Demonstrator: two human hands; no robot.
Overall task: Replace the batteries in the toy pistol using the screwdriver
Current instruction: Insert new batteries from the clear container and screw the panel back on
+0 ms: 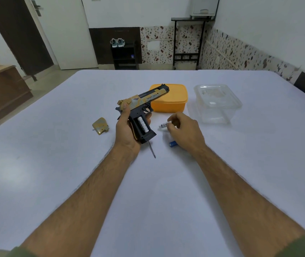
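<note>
My left hand (pixel 127 127) grips the black-and-gold toy pistol (pixel 144 101) by its handle, muzzle pointing away. The grip compartment is open and a white battery (pixel 143 125) sits inside it. My right hand (pixel 184 129) pinches a second white battery (pixel 163 125) just right of the pistol, low over the table. A blue battery (pixel 172 144) lies on the table under my right wrist. The screwdriver's metal shaft (pixel 152 150) sticks out below the pistol's butt; its handle is hidden. The gold grip cover (pixel 100 125) lies on the table to the left.
An orange lidded box (pixel 174 101) stands behind the pistol. A clear plastic container (pixel 217 102) sits to its right. All rest on a white-covered table (pixel 55 145). A dark shoe rack, a door and a wooden cabinet stand beyond.
</note>
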